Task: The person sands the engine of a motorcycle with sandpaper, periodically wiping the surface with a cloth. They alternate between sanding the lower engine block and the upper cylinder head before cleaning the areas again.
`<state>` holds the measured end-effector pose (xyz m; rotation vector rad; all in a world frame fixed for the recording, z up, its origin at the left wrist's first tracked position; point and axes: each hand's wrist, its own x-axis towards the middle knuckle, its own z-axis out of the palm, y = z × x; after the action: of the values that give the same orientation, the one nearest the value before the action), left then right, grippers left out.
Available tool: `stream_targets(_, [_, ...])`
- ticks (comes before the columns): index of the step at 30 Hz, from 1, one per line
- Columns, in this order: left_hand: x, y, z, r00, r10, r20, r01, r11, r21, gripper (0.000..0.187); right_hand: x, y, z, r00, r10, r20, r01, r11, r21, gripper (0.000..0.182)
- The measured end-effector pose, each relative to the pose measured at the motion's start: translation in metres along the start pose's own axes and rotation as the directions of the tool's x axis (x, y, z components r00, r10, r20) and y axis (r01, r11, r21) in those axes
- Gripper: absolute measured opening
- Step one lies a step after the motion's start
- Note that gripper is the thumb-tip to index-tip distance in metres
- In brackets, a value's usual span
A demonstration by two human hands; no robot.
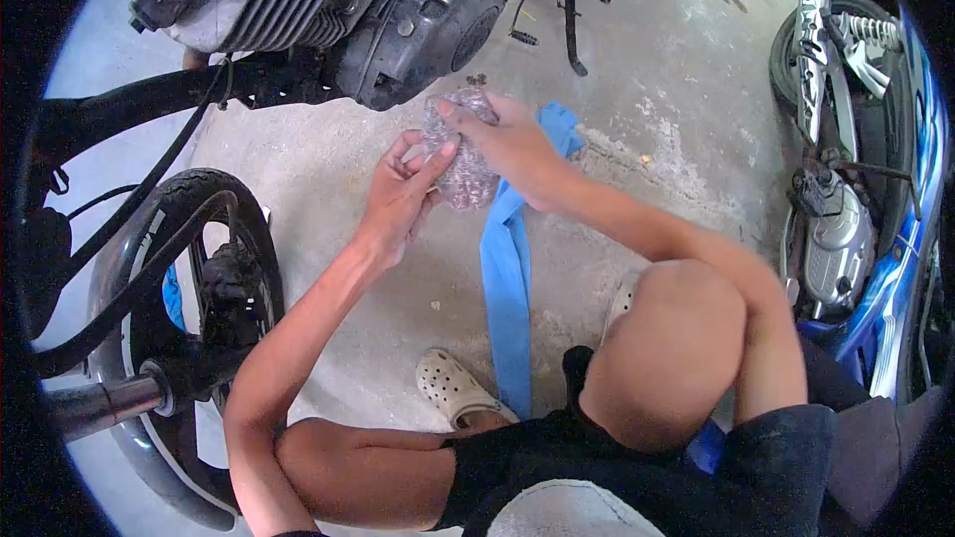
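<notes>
A shiny, crinkled, pinkish-grey bundle (470, 177) is held up in front of me, just below the motorcycle engine (418, 35). I cannot make out whether it is wrapping or mesh. My left hand (408, 184) pinches its left side, with the thumb across its front. At its upper right, my right hand (502, 134) grips it with the thumb on top, its other fingers mostly hidden. Behind the bundle and the right wrist, a long blue cloth strip (509, 278) runs down the concrete floor towards my feet.
A motorcycle wheel (264, 249) stands at the left, near my left forearm. On the right is a second motorcycle, with blue bodywork (895, 288) and a silver engine casing (836, 254). A beige clog (453, 388) is on my foot below.
</notes>
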<state>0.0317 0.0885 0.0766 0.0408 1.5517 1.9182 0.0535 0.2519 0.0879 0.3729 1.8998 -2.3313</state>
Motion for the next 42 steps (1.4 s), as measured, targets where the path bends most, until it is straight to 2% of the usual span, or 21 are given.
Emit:
stream_targets(1, [-0.003, -0.003, -0.005, 1.000, -0.008, 0.002, 0.008, 1.000, 0.015, 0.033, 0.004, 0.011, 0.001, 1.000, -0.001, -0.005, 0.001, 1.000, 0.016, 0.032])
stream_targets(3, [-0.007, -0.009, -0.019, 0.982, 0.158, -0.102, -0.147, 0.983, 0.109, 0.036, 0.015, 0.025, 0.003, 0.844, -0.529, -0.093, 0.477, 0.817, -0.325, 0.027])
stream_targets(4, [-0.010, -0.005, -0.024, 0.982, 0.155, -0.104, -0.143, 0.983, 0.115, 0.036, 0.021, 0.019, 0.003, 0.845, -0.527, -0.096, 0.476, 0.820, -0.318, 0.027])
stream_targets(6, [-0.023, -0.001, -0.036, 0.966, 0.126, -0.225, -0.082, 0.977, 0.197, 0.041, 0.038, 0.009, 0.001, 0.414, -0.879, -0.236, 0.702, 0.473, -0.532, 0.022])
stream_targets(7, [-0.029, -0.005, -0.043, 0.966, 0.113, -0.233, -0.067, 0.978, 0.199, 0.041, 0.044, 0.011, 0.004, 0.426, -0.871, -0.242, 0.697, 0.487, -0.526, 0.022])
stream_targets(9, [-0.037, -0.009, -0.056, 0.961, 0.055, -0.270, 0.000, 0.980, 0.197, 0.045, 0.057, 0.011, 0.017, 0.285, -0.949, -0.136, 0.761, 0.311, -0.569, 0.017])
stream_targets(16, [-0.048, -0.027, -0.079, 0.958, -0.040, -0.284, 0.082, 0.987, 0.137, 0.046, 0.071, 0.062, 0.050, 0.307, -0.932, -0.192, 0.819, 0.361, -0.445, 0.016])
stream_targets(18, [-0.045, -0.025, -0.077, 0.959, -0.039, -0.282, 0.077, 0.989, 0.125, 0.045, 0.072, 0.075, 0.055, 0.561, -0.783, -0.270, 0.770, 0.613, -0.177, 0.017])
stream_targets(19, [-0.039, -0.022, -0.078, 0.958, -0.040, -0.285, 0.079, 0.989, 0.125, 0.045, 0.076, 0.061, 0.057, 0.563, -0.781, -0.270, 0.770, 0.614, -0.174, 0.017])
stream_targets(21, [-0.038, -0.023, -0.079, 0.959, -0.022, -0.283, 0.057, 0.992, 0.115, 0.043, 0.080, 0.045, 0.063, 0.264, -0.872, -0.413, 0.815, 0.430, -0.387, 0.009])
stream_targets(22, [-0.043, -0.024, -0.078, 0.955, -0.052, -0.293, 0.088, 0.990, 0.112, 0.043, 0.078, 0.052, 0.061, 0.201, -0.919, -0.339, 0.758, 0.365, -0.541, 0.010])
stream_targets(23, [-0.038, -0.022, -0.077, 0.963, -0.022, -0.267, 0.056, 0.991, 0.123, 0.043, 0.081, 0.061, 0.061, 0.191, -0.923, -0.335, 0.763, 0.354, -0.540, 0.010])
stream_targets(25, [-0.028, -0.015, -0.074, 0.974, 0.021, -0.227, 0.013, 0.989, 0.145, 0.042, 0.077, 0.070, 0.067, 0.340, -0.860, -0.381, 0.773, 0.486, -0.408, 0.011])
stream_targets(27, [-0.025, -0.014, -0.070, 0.956, -0.022, -0.292, 0.057, 0.992, 0.112, 0.041, 0.081, 0.053, 0.064, 0.391, -0.823, -0.412, 0.812, 0.519, -0.267, 0.015])
stream_targets(29, [-0.030, -0.018, -0.069, 0.955, -0.022, -0.296, 0.057, 0.992, 0.109, 0.040, 0.082, 0.049, 0.062, 0.157, -0.924, -0.348, 0.838, 0.311, -0.449, 0.014])
stream_targets(31, [-0.028, -0.013, -0.064, 0.961, 0.059, -0.268, -0.027, 0.992, 0.121, 0.040, 0.079, 0.070, 0.065, 0.210, -0.937, -0.279, 0.806, 0.328, -0.493, 0.013])
stream_targets(33, [-0.031, -0.016, -0.060, 0.973, 0.075, -0.217, -0.046, 0.990, 0.136, 0.038, 0.084, 0.078, 0.068, 0.321, -0.866, -0.384, 0.811, 0.461, -0.361, 0.013])
stream_targets(35, [-0.034, -0.008, -0.045, 0.970, 0.123, -0.210, -0.083, 0.979, 0.189, 0.036, 0.082, 0.064, 0.067, 0.310, -0.872, -0.379, 0.823, 0.446, -0.352, 0.014])
stream_targets(37, [-0.038, -0.004, -0.041, 0.965, 0.200, -0.169, -0.151, 0.952, 0.265, 0.034, 0.087, 0.065, 0.072, 0.152, -0.919, -0.365, 0.862, 0.304, -0.406, 0.015])
stream_targets(39, [-0.035, 0.000, -0.033, 0.948, 0.256, -0.188, -0.199, 0.940, 0.277, 0.033, 0.089, 0.067, 0.068, 0.120, -0.947, -0.297, 0.835, 0.258, -0.486, 0.015])
stream_targets(42, [-0.037, 0.000, -0.038, 0.944, 0.269, -0.194, -0.213, 0.940, 0.268, 0.033, 0.084, 0.062, 0.072, 0.227, -0.895, -0.384, 0.847, 0.375, -0.376, 0.015])
